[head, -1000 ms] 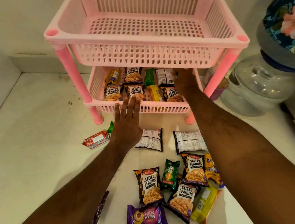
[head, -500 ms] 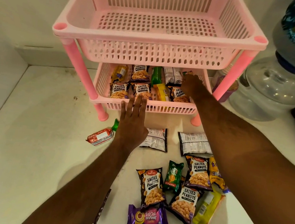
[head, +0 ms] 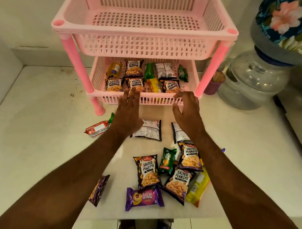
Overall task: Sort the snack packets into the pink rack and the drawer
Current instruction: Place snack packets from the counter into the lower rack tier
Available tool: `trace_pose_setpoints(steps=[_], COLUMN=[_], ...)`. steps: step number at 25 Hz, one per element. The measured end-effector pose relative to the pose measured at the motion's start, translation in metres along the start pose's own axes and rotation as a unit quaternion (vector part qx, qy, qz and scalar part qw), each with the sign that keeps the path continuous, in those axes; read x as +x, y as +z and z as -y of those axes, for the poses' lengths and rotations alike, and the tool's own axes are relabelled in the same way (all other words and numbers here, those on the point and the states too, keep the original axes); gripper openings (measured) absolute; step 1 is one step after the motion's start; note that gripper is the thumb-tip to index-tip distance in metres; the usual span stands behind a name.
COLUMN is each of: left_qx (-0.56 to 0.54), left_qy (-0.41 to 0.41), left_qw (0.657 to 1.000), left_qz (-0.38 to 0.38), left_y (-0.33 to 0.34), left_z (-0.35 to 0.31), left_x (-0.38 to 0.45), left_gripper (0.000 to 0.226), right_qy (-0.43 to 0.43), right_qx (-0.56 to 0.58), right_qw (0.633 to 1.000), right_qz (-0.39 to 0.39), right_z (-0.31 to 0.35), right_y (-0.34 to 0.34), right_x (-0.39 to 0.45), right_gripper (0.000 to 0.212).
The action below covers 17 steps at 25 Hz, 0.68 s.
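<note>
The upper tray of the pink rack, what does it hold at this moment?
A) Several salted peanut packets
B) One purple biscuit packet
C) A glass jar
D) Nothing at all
D: the upper tray shows only its bare slotted floor, while the packets lie in the lower tray.

Head view, downward (close overhead)

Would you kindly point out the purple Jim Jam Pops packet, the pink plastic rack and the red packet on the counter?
Purple Jim Jam Pops packet (head: pixel 144 197): head view, front label.
Pink plastic rack (head: pixel 220 65): head view, right front leg.
Red packet (head: pixel 96 129): head view, top face.
</note>
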<state>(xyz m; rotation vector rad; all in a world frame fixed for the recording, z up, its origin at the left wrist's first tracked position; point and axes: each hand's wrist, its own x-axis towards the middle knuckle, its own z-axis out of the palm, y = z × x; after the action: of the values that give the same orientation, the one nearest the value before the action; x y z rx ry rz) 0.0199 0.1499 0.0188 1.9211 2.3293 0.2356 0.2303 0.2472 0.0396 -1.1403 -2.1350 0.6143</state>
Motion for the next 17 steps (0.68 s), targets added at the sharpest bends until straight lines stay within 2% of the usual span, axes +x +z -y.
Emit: trace_pose_setpoints(steps=[6, 9, 12, 15, 17], left_qx=[-0.109, -0.163, -0.191, -0.186, -0.159], left_qy=[-0.008, -0.007, 0.005, 0.072, 0.132], left_qw=[0.994, 0.985, 0.977, 0.975, 0.973], left_qz=[0.002, 0.053, 0.089, 0.097, 0.108], left_y=[0.009, 0.028, 0.04, 0.041, 0.042], left_z=[-0.008, -0.028, -0.058, -0.09, -0.108], left_x=[-0.03, -0.068, -0.097, -0.115, -0.122], left_gripper=[0.093, 0.089, 0.081, 0.066, 0.059], right_qy=[0.043, 0.03, 0.072, 0.08, 0.086], right_qx=[-0.001, -0.002, -0.009, -0.035, -0.038], right_qw=[0.995, 0.993, 0.987, 0.986, 0.988], right_qz=[0.094, 0.116, 0.145, 0.145, 0.126], right_z=[-0.021, -0.034, -0.043, -0.049, -0.052], right_y=[-0.012, -0.022, -0.032, -0.043, -0.054], right_x=[-0.084, -0.125, -0.156, -0.181, -0.198], right_gripper=[0.023, 0.023, 0.027, 0.022, 0.027])
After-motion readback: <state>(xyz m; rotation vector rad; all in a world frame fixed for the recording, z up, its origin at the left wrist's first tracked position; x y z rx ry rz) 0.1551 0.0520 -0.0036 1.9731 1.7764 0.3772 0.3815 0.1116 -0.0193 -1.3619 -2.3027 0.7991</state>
